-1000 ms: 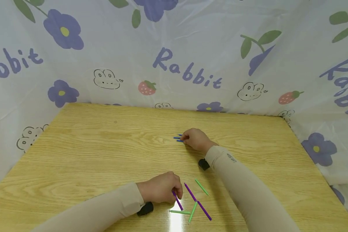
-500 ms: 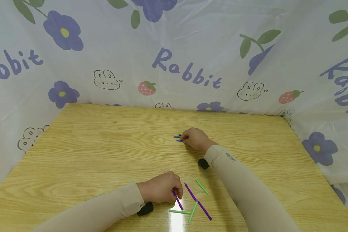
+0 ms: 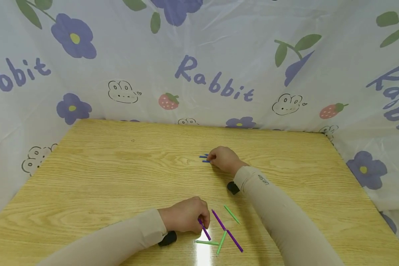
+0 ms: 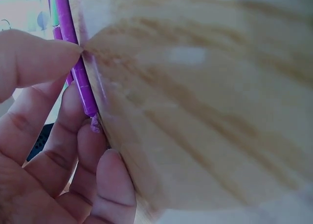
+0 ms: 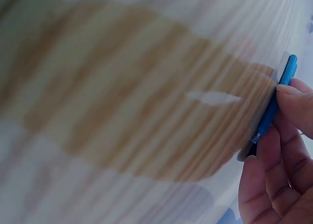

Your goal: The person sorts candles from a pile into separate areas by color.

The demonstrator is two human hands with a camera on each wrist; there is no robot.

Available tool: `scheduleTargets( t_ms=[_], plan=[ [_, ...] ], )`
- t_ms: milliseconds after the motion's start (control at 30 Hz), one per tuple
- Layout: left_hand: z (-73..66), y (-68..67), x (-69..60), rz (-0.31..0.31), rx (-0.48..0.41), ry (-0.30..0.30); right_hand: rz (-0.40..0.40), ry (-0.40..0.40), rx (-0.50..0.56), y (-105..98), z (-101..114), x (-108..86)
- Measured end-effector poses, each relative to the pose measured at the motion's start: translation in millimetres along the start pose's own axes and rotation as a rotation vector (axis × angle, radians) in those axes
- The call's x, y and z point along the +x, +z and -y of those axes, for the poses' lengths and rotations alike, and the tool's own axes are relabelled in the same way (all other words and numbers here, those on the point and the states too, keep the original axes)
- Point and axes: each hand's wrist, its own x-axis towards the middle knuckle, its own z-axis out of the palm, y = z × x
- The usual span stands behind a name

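Near the table's front, the left hand (image 3: 186,216) pinches a purple stick (image 3: 205,231) between thumb and fingers; in the left wrist view the thumb presses on that purple stick (image 4: 84,87). Farther back, the right hand (image 3: 224,160) has its fingertips on the ends of several short blue sticks (image 3: 203,156). The right wrist view shows thumb and fingers of the right hand (image 5: 283,150) around a blue stick (image 5: 279,98). Just right of the left hand lie two more purple sticks (image 3: 218,220) and three green sticks (image 3: 232,214), some touching end to end.
The wooden table (image 3: 119,177) reaches back to a white patterned cloth (image 3: 219,44) hanging behind it and at the sides. A black device (image 3: 233,187) is at the right wrist, and another black device (image 3: 167,238) is at the left wrist.
The middle blue stick has shifted very slightly next to the others under the right hand. Both hands otherwise stay in place.
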Motion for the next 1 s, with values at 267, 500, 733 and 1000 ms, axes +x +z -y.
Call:
scheduleTargets(
  t_ms=[267,500,733,1000],
  plan=[
    [-1.1,0.1,0.9,-0.007,0.046,0.019,-0.017,0.005,0.029,-2.2,-3.3,-3.5],
    [-1.1,0.0,0.8,0.003,0.050,0.009,-0.037,0.020,0.064,-8.0,-5.6,-11.0],
    [-2.3,-0.3,0.1,0.003,0.038,0.003,-0.041,0.034,0.091,-13.5,-8.3,-20.1],
    [-2.6,0.3,0.1,0.007,0.029,-0.003,-0.035,0.030,0.147,-16.4,-10.2,-32.6]
  ],
)
